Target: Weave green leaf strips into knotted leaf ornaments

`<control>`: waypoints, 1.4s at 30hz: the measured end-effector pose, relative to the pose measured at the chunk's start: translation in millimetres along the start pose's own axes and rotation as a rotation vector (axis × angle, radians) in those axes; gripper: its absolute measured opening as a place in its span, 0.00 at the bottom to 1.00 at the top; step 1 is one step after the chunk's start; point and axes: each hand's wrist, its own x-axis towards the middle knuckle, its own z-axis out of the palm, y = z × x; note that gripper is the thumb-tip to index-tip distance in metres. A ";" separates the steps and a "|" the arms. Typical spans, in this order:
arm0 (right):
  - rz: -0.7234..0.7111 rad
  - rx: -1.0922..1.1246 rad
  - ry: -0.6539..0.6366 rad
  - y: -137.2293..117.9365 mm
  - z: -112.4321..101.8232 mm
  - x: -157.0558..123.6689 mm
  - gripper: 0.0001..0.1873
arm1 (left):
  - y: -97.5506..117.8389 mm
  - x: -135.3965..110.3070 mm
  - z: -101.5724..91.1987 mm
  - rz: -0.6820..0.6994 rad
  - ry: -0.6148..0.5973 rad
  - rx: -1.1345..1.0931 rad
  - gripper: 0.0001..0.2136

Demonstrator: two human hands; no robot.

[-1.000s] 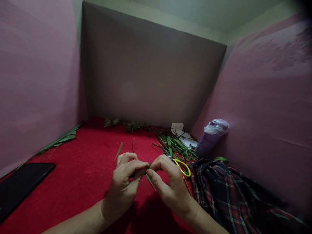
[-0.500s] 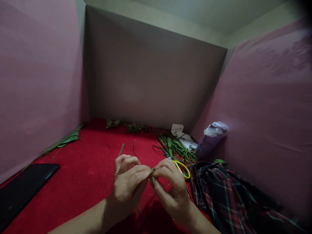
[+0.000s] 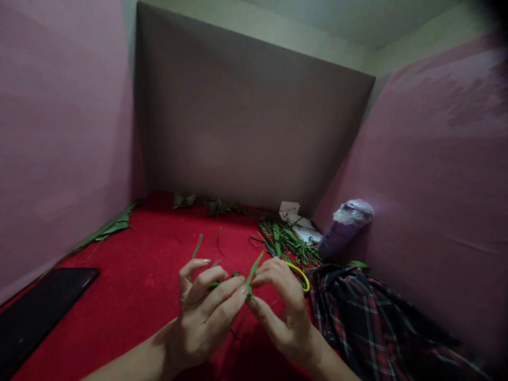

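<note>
Low in the middle of the head view, a green leaf blade (image 3: 254,269) rises between my two hands. My left hand (image 3: 210,304) pinches it near its lower end with thumb and forefinger, the other fingers curled apart. My right hand (image 3: 280,301) meets it from the right, fingertips and thumb closing at the base of the leaf, where a small green knot or fold shows. More green leaf shows behind the left fingers. Yellow-handled scissors (image 3: 305,281) lie just beyond my right hand, partly hidden by it.
Red cloth (image 3: 130,307) covers the surface. Cut leaves and stems (image 3: 289,241) are heaped at the back right beside white paper (image 3: 289,209) and a purple container (image 3: 337,235) topped with plastic. A plaid garment (image 3: 365,317) lies at right, a black phone (image 3: 47,312) at left.
The leaf blade now stands up between my fingertips, where only a small green bit showed before. My left fingers have spread a little, and more green shows behind them.
</note>
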 end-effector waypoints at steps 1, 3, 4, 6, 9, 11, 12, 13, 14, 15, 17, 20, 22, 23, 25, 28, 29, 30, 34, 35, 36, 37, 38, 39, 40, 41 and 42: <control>0.005 0.015 -0.002 -0.7 -1.3 0.3 0.05 | -0.8 -2.2 -0.6 0.031 -0.007 0.023 0.10; -0.010 0.034 -0.014 -2.4 -2.7 1.2 0.06 | -1.9 -5.2 -1.7 0.074 -0.024 0.066 0.11; -0.023 0.040 -0.021 -3.2 -2.8 1.6 0.06 | -2.4 -5.9 -2.1 0.087 -0.029 0.082 0.11; -0.039 0.040 -0.017 -3.9 -1.6 1.9 0.06 | -3.3 -6.1 -2.5 0.113 -0.034 0.097 0.11; -0.055 0.024 0.005 -2.1 1.7 0.4 0.07 | -4.7 -5.2 -2.1 0.132 -0.027 0.101 0.11; -0.065 0.012 0.007 -0.2 3.4 -0.9 0.07 | -5.2 -4.9 -1.7 0.107 -0.025 0.093 0.11; -0.069 0.010 0.005 0.3 3.8 -1.3 0.07 | -5.2 -4.7 -1.6 0.091 -0.026 0.088 0.11; -0.070 0.010 0.002 0.4 4.0 -1.4 0.07 | -5.1 -4.5 -1.6 0.078 -0.028 0.083 0.11; -0.070 0.011 -0.002 0.2 4.0 -1.2 0.07 | -4.9 -4.0 -1.6 0.071 -0.029 0.079 0.11; -0.072 0.014 -0.006 -0.4 3.8 -0.7 0.07 | -4.5 -3.3 -1.7 0.069 -0.031 0.076 0.11; -0.082 0.020 -0.017 -1.8 3.5 0.7 0.07 | -3.7 -1.3 -1.9 0.067 -0.032 0.071 0.10; -0.091 0.020 -0.032 -2.6 3.7 1.5 0.06 | -2.3 1.5 -1.7 0.060 -0.024 0.059 0.09; -0.085 0.005 -0.018 -1.9 4.0 0.1 0.06 | -1.3 2.3 -1.1 0.035 -0.012 0.049 0.09; -0.078 -0.005 0.001 -1.5 4.0 -1.1 0.06 | -0.9 2.4 -0.7 0.015 -0.011 0.040 0.09; -0.065 -0.026 0.051 -1.0 3.7 -3.6 0.07 | -0.1 2.5 0.1 -0.035 -0.005 0.014 0.10; -0.088 -0.028 0.114 -1.9 3.2 -5.8 0.10 | 0.8 5.3 0.6 -0.088 -0.010 -0.022 0.10; -0.106 -0.020 0.123 -2.5 3.2 -5.8 0.11 | 1.0 7.1 0.6 -0.098 -0.012 -0.031 0.10; -0.123 -0.011 0.128 -3.1 3.4 -5.6 0.11 | 1.4 9.0 0.5 -0.105 -0.013 -0.041 0.10; -0.127 -0.010 0.130 -3.0 5.0 -4.7 0.12 | 2.8 15.4 1.0 -0.131 -0.015 -0.077 0.10; -0.117 -0.010 0.127 -2.5 5.5 -4.7 0.12 | 3.1 15.9 1.3 -0.138 -0.015 -0.080 0.10; -0.109 -0.005 0.125 -2.0 5.9 -4.9 0.12 | 3.2 16.1 1.5 -0.145 -0.013 -0.082 0.11; -0.106 0.005 0.127 -1.5 6.3 -5.0 0.12 | 3.2 15.9 1.7 -0.151 -0.011 -0.082 0.11; -0.111 0.021 0.130 -1.1 6.6 -5.1 0.13 | 3.1 15.5 1.8 -0.153 -0.012 -0.082 0.11; -0.120 0.035 0.135 -0.9 6.8 -5.1 0.13 | 2.9 15.0 1.8 -0.150 -0.016 -0.082 0.11; -0.129 0.047 0.140 -0.8 7.0 -4.9 0.14 | 2.7 14.6 1.7 -0.144 -0.022 -0.083 0.11; -0.137 0.056 0.144 -0.9 7.1 -4.6 0.15 | 2.5 14.3 1.5 -0.139 -0.024 -0.086 0.11; -0.143 0.060 0.147 -1.0 7.2 -4.2 0.16 | 2.3 14.2 1.4 -0.136 -0.025 -0.089 0.11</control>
